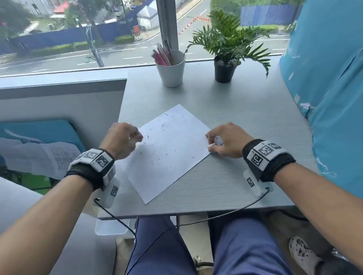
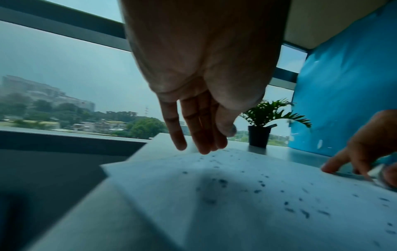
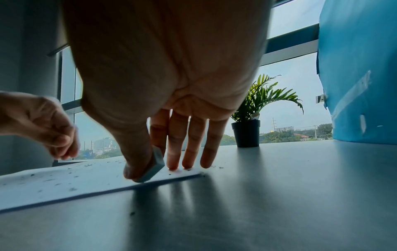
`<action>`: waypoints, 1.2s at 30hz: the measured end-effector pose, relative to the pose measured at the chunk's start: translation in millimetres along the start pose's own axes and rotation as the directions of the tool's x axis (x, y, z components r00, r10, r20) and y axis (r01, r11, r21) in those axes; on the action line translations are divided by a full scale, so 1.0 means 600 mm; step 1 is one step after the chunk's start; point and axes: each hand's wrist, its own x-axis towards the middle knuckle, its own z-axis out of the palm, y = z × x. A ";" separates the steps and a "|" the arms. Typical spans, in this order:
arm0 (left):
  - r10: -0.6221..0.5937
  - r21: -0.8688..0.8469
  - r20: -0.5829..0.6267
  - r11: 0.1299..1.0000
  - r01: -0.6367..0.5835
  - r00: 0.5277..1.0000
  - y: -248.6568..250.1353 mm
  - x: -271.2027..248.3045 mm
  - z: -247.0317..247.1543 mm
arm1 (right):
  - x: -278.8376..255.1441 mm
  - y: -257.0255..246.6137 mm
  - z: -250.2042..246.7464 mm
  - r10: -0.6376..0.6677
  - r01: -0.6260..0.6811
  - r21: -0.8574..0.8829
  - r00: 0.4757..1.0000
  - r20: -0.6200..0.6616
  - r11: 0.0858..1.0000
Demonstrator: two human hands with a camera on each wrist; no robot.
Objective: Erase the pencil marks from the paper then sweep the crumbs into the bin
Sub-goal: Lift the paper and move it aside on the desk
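Observation:
A white sheet of paper (image 1: 168,152) lies askew on the grey table (image 1: 237,180), strewn with dark eraser crumbs (image 1: 165,155). My left hand (image 1: 131,140) hovers over the sheet's left corner, fingers loose and holding nothing; in the left wrist view the left hand (image 2: 206,141) hangs just above the paper (image 2: 236,195). My right hand (image 1: 216,143) sits at the sheet's right corner and pinches a white eraser (image 1: 218,141). In the right wrist view, thumb and forefinger hold the eraser (image 3: 154,168) against the paper (image 3: 64,186), while the other fingers (image 3: 189,152) touch the sheet's edge.
A white cup of pens (image 1: 171,70) and a potted plant (image 1: 227,68) stand at the table's far edge by the window. Blue sheeting (image 1: 341,96) rises along the right side. A translucent container (image 1: 111,226) sits below the table's front left corner. Loose papers (image 1: 38,160) lie lower left.

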 end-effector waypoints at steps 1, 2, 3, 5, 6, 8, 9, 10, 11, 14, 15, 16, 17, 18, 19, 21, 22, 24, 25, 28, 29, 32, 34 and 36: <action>-0.019 -0.002 -0.015 1.000 0.019 1.000 -0.017 -0.010 -0.004 | -0.001 -0.003 0.001 -0.002 0.002 -0.007 1.000 -0.005 1.000; -0.041 -0.016 -0.032 0.999 0.040 0.999 -0.033 -0.020 -0.006 | -0.002 -0.006 0.002 -0.001 0.001 -0.015 1.000 -0.007 1.000; -0.063 -0.049 -0.051 0.997 0.061 0.997 -0.046 -0.032 -0.009 | -0.003 -0.009 0.002 0.002 -0.002 -0.023 1.000 -0.009 1.000; -0.076 -0.117 -0.081 0.991 0.067 0.994 -0.058 -0.054 -0.009 | -0.005 -0.016 0.004 0.011 -0.011 -0.026 1.000 -0.011 1.000; -0.067 -0.129 -0.102 0.990 0.054 0.992 -0.059 -0.063 -0.008 | -0.006 -0.021 0.004 0.016 -0.016 -0.026 1.000 -0.013 1.000; -0.045 -0.169 -0.135 0.985 0.022 0.990 -0.048 -0.075 -0.007 | -0.008 -0.031 0.004 0.027 -0.027 -0.028 0.999 -0.020 0.999; -0.033 -0.205 -0.115 0.979 0.009 0.993 -0.041 -0.078 -0.008 | -0.009 -0.036 0.003 0.029 -0.030 -0.030 0.999 -0.025 0.999; -0.015 -0.231 -0.070 0.973 -0.001 0.997 -0.037 -0.080 -0.007 | -0.010 -0.041 0.003 0.030 -0.031 -0.032 0.999 -0.029 0.999; 0.008 -0.236 -0.023 0.972 -0.013 1.000 -0.032 -0.081 -0.006 | -0.011 -0.046 0.004 0.031 -0.032 -0.035 0.999 -0.031 0.999; -0.012 -0.108 -0.049 0.994 0.006 0.999 -0.030 -0.077 -0.006 | -0.014 -0.054 0.007 0.038 -0.039 -0.036 0.999 -0.035 0.999; -0.086 -0.048 -0.072 0.995 0.083 0.994 -0.035 -0.073 -0.010 | -0.015 -0.056 0.008 0.042 -0.043 -0.033 0.998 -0.038 0.999; -0.207 -0.006 -0.067 0.978 0.208 0.976 -0.043 -0.069 -0.014 | -0.017 -0.057 0.009 0.046 -0.047 -0.031 0.998 -0.041 0.998; -0.348 0.034 -0.023 0.937 0.349 0.937 -0.051 -0.065 -0.019 | -0.019 -0.059 0.010 0.048 -0.049 -0.030 0.998 -0.045 0.998; -0.472 0.069 0.038 0.881 0.469 0.881 -0.058 -0.065 -0.024 | -0.021 -0.061 0.012 0.049 -0.051 -0.030 0.998 -0.046 0.998; -0.558 0.065 0.093 0.830 0.555 0.824 -0.064 -0.067 -0.026 | -0.022 -0.064 0.014 0.050 -0.051 -0.028 0.998 -0.046 0.998; -0.615 -0.126 0.118 0.769 0.626 0.779 -0.077 -0.072 -0.023 | -0.023 -0.072 0.019 0.052 -0.053 -0.019 0.998 -0.039 0.998; -0.615 -0.256 0.080 0.748 0.612 0.785 -0.081 -0.074 -0.020 | -0.022 -0.076 0.023 0.053 -0.053 -0.011 0.998 -0.042 0.999; -0.604 -0.478 -0.036 0.710 0.517 0.796 -0.085 -0.075 -0.015 | -0.021 -0.084 0.029 0.053 -0.053 0.002 0.997 -0.051 0.999; -0.589 -0.582 -0.070 0.680 0.447 0.805 -0.080 -0.077 -0.017 | -0.021 -0.088 0.031 0.051 -0.051 0.000 0.997 -0.056 0.999; -0.544 -0.781 0.015 0.518 0.349 0.839 -0.057 -0.089 -0.024 | -0.019 -0.096 0.036 0.054 -0.053 0.008 0.996 -0.068 0.999; -0.524 -0.796 0.074 0.481 0.367 0.848 -0.053 -0.094 -0.024 | -0.018 -0.098 0.037 0.059 -0.058 0.014 0.996 -0.072 0.998; -0.465 -0.790 0.124 0.489 0.371 0.877 -0.039 -0.111 -0.019 | -0.014 -0.103 0.040 0.072 -0.070 0.023 0.995 -0.071 0.997; -0.475 -0.779 0.061 0.527 0.340 0.878 -0.035 -0.114 -0.017 | -0.008 -0.105 0.038 0.071 -0.069 0.030 0.996 -0.047 0.997; -0.444 -0.752 -0.015 0.595 0.282 0.896 -0.037 -0.111 -0.026 | -0.001 -0.104 0.031 0.064 -0.062 0.050 0.998 -0.027 0.997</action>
